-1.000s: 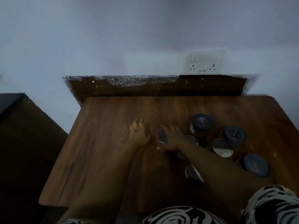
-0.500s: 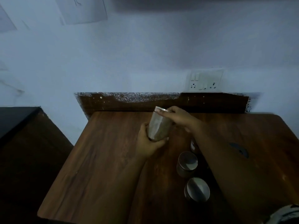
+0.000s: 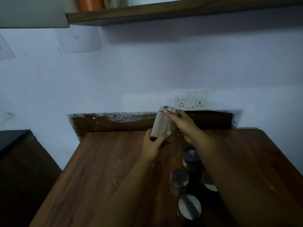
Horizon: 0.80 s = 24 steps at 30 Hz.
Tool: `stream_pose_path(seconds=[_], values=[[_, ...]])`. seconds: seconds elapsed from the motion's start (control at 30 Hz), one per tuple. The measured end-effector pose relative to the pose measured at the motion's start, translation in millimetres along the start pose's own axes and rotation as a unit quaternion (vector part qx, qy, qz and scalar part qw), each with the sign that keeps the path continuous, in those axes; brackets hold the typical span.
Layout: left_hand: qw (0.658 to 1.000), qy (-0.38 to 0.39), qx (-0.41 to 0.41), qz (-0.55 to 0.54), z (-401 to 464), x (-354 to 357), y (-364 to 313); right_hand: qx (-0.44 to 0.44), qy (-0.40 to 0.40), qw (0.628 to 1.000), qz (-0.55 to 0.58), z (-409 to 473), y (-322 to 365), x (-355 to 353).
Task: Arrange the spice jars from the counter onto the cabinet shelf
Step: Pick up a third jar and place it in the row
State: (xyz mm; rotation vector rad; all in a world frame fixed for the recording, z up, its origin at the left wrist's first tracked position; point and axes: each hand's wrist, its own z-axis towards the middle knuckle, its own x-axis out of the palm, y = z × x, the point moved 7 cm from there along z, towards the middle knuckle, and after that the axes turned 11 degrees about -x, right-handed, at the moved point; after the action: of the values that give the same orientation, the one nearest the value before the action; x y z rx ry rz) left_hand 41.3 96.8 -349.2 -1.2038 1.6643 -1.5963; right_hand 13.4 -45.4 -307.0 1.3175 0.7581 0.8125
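Both hands hold one spice jar (image 3: 164,124) aloft over the wooden counter (image 3: 101,169): left hand (image 3: 153,142) cupped under its base, right hand (image 3: 183,124) closed around its silver lid. The clear cylinder carries greyish-brown powder. Three silver-lidded jars (image 3: 178,181) and a dark-lidded jar (image 3: 191,159) stand below. On the shelf (image 3: 164,11), orange-filled jars (image 3: 90,4).
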Motion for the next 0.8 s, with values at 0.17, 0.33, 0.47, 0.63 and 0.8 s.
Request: stream_pose_path(seconds=[0.17,0.33,0.47,0.63,0.8], values=[[0.992,0.015,0.041,0.121,3.9,16.3,-4.5,-0.023,-0.040,0.999,0.019,-1.4,9.7,-22.4],[0.912,-0.043,0.221,0.343,1.8,32.0,-32.5,-0.006,-0.066,0.997,-0.027,1.8,4.3,-37.8],[0.990,0.132,0.014,0.047,16.6,32.5,-21.1,0.021,0.013,1.000,0.018,2.9,15.1,-39.4],[0.968,0.097,0.095,0.209,15.7,46.5,-26.2,-0.007,-0.018,1.000,-0.003,9.6,18.2,-46.0],[0.985,0.160,0.001,0.059,18.4,50.6,-29.0,-0.006,0.005,1.000,0.011,12.5,24.7,-44.3]])
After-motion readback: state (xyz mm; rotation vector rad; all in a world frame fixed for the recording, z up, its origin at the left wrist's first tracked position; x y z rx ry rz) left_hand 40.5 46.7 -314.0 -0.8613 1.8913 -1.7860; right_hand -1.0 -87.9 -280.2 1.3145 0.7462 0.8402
